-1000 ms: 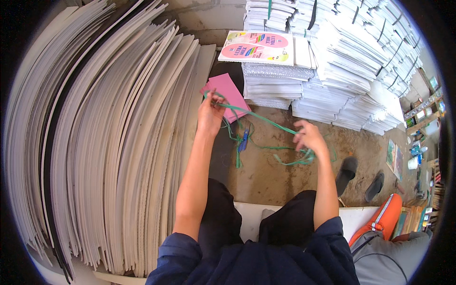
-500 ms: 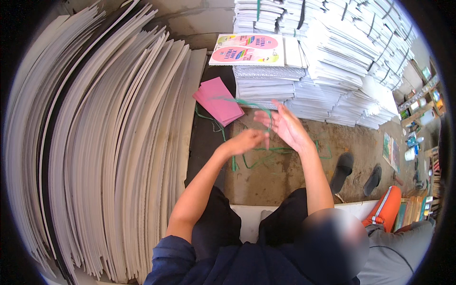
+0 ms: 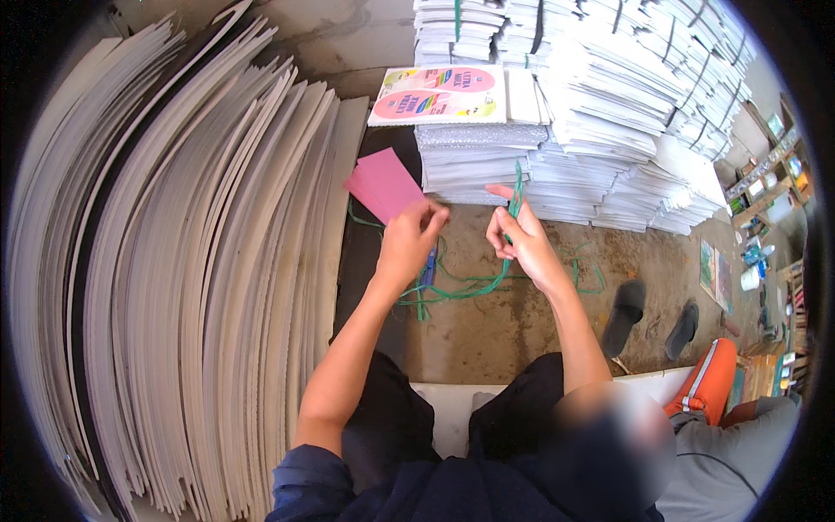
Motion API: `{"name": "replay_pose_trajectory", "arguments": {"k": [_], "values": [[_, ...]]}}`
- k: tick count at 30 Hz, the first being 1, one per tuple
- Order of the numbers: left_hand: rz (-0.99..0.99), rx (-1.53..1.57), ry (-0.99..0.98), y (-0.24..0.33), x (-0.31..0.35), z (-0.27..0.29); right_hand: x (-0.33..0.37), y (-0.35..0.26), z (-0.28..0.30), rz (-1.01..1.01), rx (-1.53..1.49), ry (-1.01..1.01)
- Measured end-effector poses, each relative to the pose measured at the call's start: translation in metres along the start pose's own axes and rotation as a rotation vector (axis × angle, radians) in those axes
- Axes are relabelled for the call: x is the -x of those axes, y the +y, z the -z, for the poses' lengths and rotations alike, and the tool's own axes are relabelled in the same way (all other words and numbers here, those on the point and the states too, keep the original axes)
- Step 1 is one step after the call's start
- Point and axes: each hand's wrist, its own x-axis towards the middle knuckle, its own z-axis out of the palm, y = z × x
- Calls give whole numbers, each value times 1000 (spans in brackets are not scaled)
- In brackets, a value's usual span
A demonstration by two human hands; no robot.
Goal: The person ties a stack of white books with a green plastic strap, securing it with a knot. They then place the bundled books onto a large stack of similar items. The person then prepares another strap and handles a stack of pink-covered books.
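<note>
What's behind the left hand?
The pink cards run behind the left hand, which covers their near end; a blue tool shows to its right. Whatever else lies directly behind is hidden.

Stained brown floor point(image 3: 474, 344), grey wall point(image 3: 335, 39)

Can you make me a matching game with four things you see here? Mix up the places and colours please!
Things:
1. String
2. Small flat stack
3. Sandals
4. Long row of sheets

Colours and places:
A. Dark, on the floor
B. Pale, along the left side of the picture
C. Green, held in the right hand
D. Pink, partly hidden by the left hand

Right pairs: 1-C, 2-D, 3-A, 4-B
</note>
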Motion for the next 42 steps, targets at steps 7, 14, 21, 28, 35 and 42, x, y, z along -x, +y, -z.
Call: {"name": "replay_pose_trajectory", "arguments": {"k": [7, 14, 21, 28, 35, 42], "values": [[-101, 303, 70, 24, 8, -19, 10, 9, -15, -112, 430, -49], [-44, 481, -28, 19, 6, -26, 12, 2, -20, -129, 488, -51], [38, 728, 80, 3, -1, -19, 8, 15, -1, -115, 298, -175], [211, 1049, 328, -42, -18, 7, 7, 11, 34, -155, 238, -28], [303, 1061, 776, -112, -18, 40, 9, 9, 55, -160, 194, 133], [-252, 103, 400, -31, -7, -16, 3, 15, 29, -128, 131, -33]]}}
